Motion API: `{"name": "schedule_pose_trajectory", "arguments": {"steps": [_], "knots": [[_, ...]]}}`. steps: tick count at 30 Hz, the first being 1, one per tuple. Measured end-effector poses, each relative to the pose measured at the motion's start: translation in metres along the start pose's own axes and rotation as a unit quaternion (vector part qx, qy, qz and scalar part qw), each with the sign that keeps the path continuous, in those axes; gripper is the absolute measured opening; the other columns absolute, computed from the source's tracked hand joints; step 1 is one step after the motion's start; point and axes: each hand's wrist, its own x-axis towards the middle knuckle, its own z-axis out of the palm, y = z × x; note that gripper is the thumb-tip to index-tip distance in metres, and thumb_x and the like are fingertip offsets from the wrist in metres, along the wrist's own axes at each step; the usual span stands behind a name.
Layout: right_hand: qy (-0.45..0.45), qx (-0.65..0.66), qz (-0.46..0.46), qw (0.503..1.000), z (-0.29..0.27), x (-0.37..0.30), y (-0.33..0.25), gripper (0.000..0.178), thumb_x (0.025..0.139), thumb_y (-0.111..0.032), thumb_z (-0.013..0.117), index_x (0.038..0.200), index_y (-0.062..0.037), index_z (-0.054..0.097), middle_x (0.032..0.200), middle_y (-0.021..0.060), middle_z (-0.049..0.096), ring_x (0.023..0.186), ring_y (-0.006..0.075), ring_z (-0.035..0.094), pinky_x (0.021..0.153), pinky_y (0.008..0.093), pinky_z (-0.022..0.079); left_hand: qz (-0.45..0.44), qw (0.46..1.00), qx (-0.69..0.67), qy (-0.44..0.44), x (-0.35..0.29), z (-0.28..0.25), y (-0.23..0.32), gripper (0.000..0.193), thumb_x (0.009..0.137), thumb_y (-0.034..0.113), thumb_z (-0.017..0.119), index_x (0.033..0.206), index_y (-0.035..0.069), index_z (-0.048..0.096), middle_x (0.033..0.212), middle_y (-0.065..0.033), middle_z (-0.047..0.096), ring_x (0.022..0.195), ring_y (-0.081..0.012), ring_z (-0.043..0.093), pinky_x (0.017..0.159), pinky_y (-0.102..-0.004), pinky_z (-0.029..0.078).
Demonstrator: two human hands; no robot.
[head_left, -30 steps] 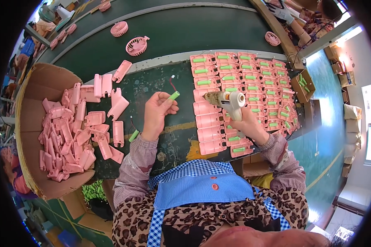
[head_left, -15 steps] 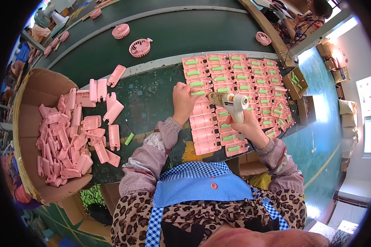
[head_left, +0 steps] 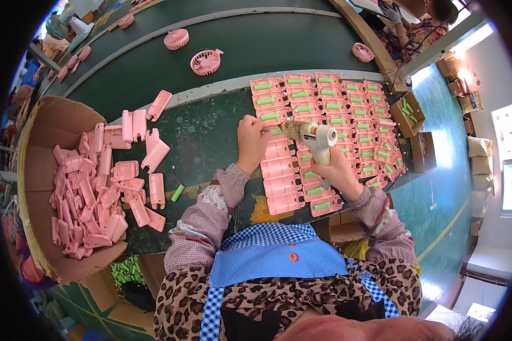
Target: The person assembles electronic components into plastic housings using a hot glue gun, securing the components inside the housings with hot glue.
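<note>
While your right hand (head_left: 338,171) grips the glue gun (head_left: 320,138), your left hand (head_left: 252,144) pinches a green battery (head_left: 276,132) at a pink case (head_left: 279,138) beside the gun's tip (head_left: 283,127), between the worktop's (head_left: 205,133) far and near edges.

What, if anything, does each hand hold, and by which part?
The right hand grips a white glue gun by its handle. The left hand touches a green battery at its left end; whether pinched is unclear.

The white glue gun (head_left: 321,140) points leftward at a green cylinder (head_left: 276,132).
</note>
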Motion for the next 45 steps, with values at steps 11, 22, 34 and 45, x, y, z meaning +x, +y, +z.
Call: {"name": "schedule_pose_trajectory", "arguments": {"steps": [11,22,34,45], "knots": [[-0.009,-0.006,0.02,1.0,-0.005,-0.006,0.006,0.037,0.071,-0.011,0.066,0.101,0.0054,0.052,0.08,0.009,0.058,0.068,0.0161,0.057,0.058,0.0311,0.048,-0.001,1.0,-0.002,-0.012,0.001,-0.003,0.001,0.012,0.065,0.001,0.07,0.074,0.002,0.062,0.086,-0.0088,0.049,0.086,-0.0273,0.049,0.076,-0.0374,0.042],[-0.065,0.032,-0.008,0.997,-0.006,-0.017,-0.009,0.035,0.073,-0.004,0.061,0.107,0.0014,0.054,0.09,0.0058,0.063,0.074,0.0139,0.058,0.065,0.0307,0.049,-0.003,0.999,-0.039,0.02,-0.001,-0.02,0.009,0.024,0.069,-0.003,0.068,0.091,0.004,0.059,0.085,-0.0078,0.047,0.081,-0.0244,0.048,0.072,-0.0339,0.042],[-0.012,0.024,-0.024,0.999,-0.011,-0.018,-0.032,0.046,0.069,-0.012,0.067,0.111,0.0018,0.054,0.091,0.0094,0.062,0.078,0.0152,0.059,0.068,0.0309,0.049,-0.143,0.924,-0.316,-0.158,-0.055,-0.056,0.084,0.026,0.084,0.004,0.063,0.109,-0.001,0.062,0.094,-0.0031,0.061,0.079,-0.0099,0.057,0.072,-0.0224,0.048],[-0.093,0.055,-0.156,0.982,0.017,-0.029,-0.054,0.057,0.069,-0.017,0.068,0.121,0.0003,0.05,0.098,0.0135,0.063,0.093,0.0234,0.061,0.082,0.0373,0.049,-0.207,0.792,-0.552,-0.156,-0.065,-0.026,0.112,0.034,0.084,0.001,0.057,0.118,-0.002,0.055,0.114,-0.0072,0.06,0.107,-0.0165,0.056,0.095,-0.0312,0.043]]}}
